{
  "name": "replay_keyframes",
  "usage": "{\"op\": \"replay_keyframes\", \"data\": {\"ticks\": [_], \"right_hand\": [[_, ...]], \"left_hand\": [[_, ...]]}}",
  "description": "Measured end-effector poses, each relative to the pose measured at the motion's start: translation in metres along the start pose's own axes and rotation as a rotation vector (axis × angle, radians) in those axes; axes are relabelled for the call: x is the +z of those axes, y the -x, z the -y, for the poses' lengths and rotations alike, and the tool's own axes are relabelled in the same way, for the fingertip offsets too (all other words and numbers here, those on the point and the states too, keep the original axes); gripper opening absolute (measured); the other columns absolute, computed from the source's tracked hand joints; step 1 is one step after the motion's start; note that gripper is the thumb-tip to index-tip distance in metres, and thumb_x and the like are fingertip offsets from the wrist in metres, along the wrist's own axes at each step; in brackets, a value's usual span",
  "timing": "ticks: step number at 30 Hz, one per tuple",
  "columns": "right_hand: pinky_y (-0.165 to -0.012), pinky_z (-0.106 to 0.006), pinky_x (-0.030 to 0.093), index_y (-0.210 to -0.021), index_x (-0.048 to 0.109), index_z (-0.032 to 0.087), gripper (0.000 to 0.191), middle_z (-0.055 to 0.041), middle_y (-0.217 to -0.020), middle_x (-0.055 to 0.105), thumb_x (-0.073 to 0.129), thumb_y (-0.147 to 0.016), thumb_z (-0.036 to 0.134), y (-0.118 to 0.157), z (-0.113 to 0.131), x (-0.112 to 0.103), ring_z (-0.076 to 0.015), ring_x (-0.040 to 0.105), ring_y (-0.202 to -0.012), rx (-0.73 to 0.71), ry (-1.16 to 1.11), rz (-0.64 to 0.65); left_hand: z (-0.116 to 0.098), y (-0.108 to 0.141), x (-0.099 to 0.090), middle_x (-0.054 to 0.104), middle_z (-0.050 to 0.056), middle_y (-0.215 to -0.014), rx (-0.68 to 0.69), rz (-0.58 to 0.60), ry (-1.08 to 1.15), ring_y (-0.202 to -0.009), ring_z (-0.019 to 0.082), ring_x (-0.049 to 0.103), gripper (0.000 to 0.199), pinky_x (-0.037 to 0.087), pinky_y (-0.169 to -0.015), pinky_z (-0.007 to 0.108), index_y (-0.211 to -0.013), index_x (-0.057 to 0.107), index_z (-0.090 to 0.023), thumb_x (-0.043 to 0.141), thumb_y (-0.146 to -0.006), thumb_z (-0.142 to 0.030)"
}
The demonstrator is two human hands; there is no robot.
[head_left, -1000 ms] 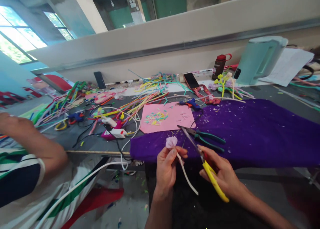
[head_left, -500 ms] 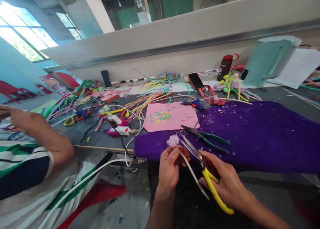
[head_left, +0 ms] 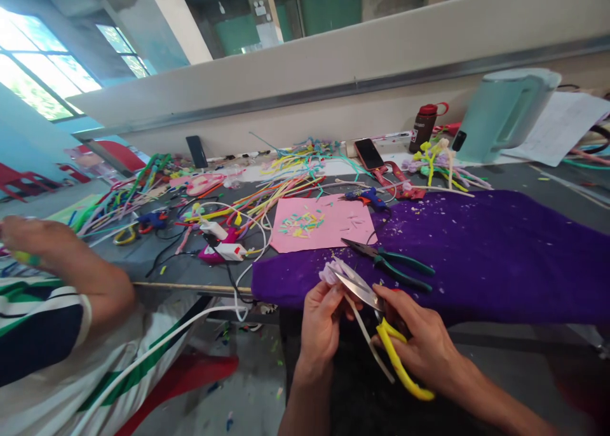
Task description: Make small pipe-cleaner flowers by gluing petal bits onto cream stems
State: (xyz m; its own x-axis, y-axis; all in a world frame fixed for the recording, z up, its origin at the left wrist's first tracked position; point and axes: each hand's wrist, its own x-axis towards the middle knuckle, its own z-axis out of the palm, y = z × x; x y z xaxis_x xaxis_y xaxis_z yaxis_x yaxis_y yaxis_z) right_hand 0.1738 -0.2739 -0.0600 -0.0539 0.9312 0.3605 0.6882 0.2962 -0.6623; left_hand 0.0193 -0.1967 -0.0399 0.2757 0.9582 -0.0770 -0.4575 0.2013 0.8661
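Between its thumb and fingers, my left hand point(head_left: 320, 325) pinches a pale lilac fuzzy flower point(head_left: 328, 272) at its base. A cream pipe-cleaner stem point(head_left: 369, 344) slants down from it to the right. My right hand point(head_left: 419, 334) is closed on scissors point(head_left: 361, 290) with yellow handles. Their blades lie across the right side of the flower; whether they touch it I cannot tell. Just beyond the scissors, long-nose pliers point(head_left: 405, 267) with dark green handles rest on a purple cloth point(head_left: 500, 264).
Short coloured snippets lie on a pink sheet point(head_left: 281, 242). Past it are a blue glue gun point(head_left: 366, 197), pipe cleaners point(head_left: 286, 191), a phone point(head_left: 366, 153), a bottle point(head_left: 423, 128) and a teal jug point(head_left: 500, 118). A power strip point(head_left: 219, 252) and cables sit left. Another person's arm point(head_left: 90, 267) is at far left.
The scissors have moved left and up, so their blades now overlap the flower rather than standing beside it. My left hand keeps its pinch. The other person's hand shifted slightly.
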Motion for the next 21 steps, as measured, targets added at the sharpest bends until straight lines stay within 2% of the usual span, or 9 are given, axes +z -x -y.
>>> {"op": "replay_keyframes", "data": {"ticks": [12,21], "right_hand": [[-0.061,-0.025,0.047,-0.131,0.035,0.021,0.059,-0.0036,-0.085,0.056,0.057,-0.076,0.02,-0.0026,-0.0028,0.0017,-0.0149,0.055,-0.069,-0.039,0.012,-0.037],[-0.061,-0.025,0.046,-0.133,0.033,0.022,0.061,-0.0032,-0.085,0.057,0.057,-0.077,0.016,-0.0032,-0.0079,0.0033,-0.0146,0.055,-0.069,-0.034,0.028,-0.016]], "left_hand": [[-0.0003,-0.0007,-0.0005,0.061,0.0,-0.053,-0.02,0.041,-0.013,-0.045,0.008,0.051,0.013,0.038,-0.043,0.017,-0.072,0.065,-0.013,0.064,-0.072,-0.027],[-0.0009,-0.0013,-0.0011,0.064,0.002,-0.056,0.019,0.004,-0.021,-0.047,0.01,0.055,0.011,0.039,-0.043,0.017,-0.071,0.064,-0.014,0.062,-0.074,-0.024]]}}
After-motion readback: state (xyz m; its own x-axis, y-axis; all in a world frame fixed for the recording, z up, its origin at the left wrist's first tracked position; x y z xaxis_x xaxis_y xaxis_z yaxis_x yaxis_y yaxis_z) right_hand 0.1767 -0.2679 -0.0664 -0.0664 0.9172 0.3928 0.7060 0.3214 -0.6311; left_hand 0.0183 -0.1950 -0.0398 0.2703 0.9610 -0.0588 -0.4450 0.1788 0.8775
